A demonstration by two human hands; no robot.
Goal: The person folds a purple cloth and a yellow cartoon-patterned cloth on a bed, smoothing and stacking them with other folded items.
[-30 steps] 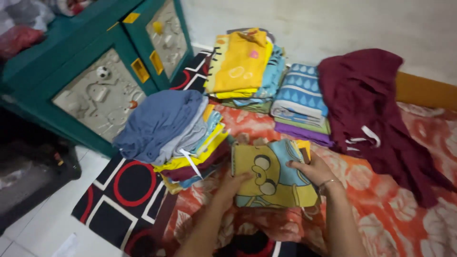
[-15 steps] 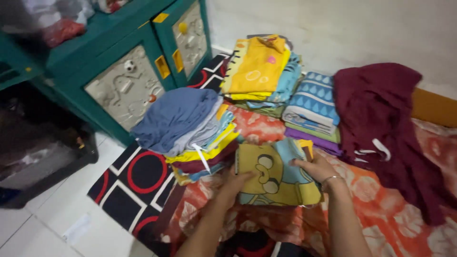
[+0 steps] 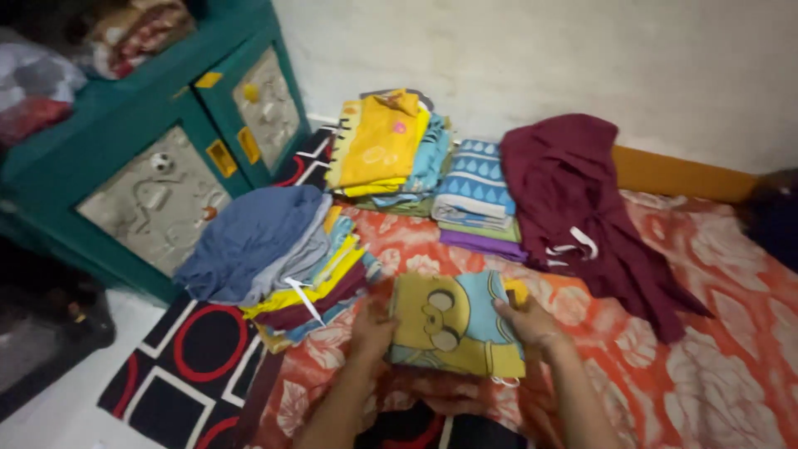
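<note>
Since the earlier frames the view has swung: the green cabinet (image 3: 158, 166) sits further left, more wall shows, and the piles lie higher in frame; the hands remain on the same folded piece, shifted only slightly. Left hand (image 3: 371, 326) grips the left edge of the folded yellow-and-blue cartoon cloth (image 3: 453, 323), fingers closed on it; right hand (image 3: 530, 323) grips its right edge, thumb on top. The two hands are apart, one at each side. The cloth lies flat, low over the orange floral sheet (image 3: 706, 366), between the piles and the person; cannot tell if it rests fully on the sheet. Just left of it: a leaning stack topped by a grey-blue garment (image 3: 249, 241). Behind: a stack topped by a yellow garment (image 3: 378, 141), and beside that a stack topped by a blue-and-white patterned piece (image 3: 475, 175). A maroon garment (image 3: 573, 199) with a white drawstring lies spread and unfolded to the right. Judgement: three piles look finished, the held cloth looks folded but not placed, and the maroon piece is still loose. A black mat with red circles (image 3: 199, 349) shows at the left.
</note>
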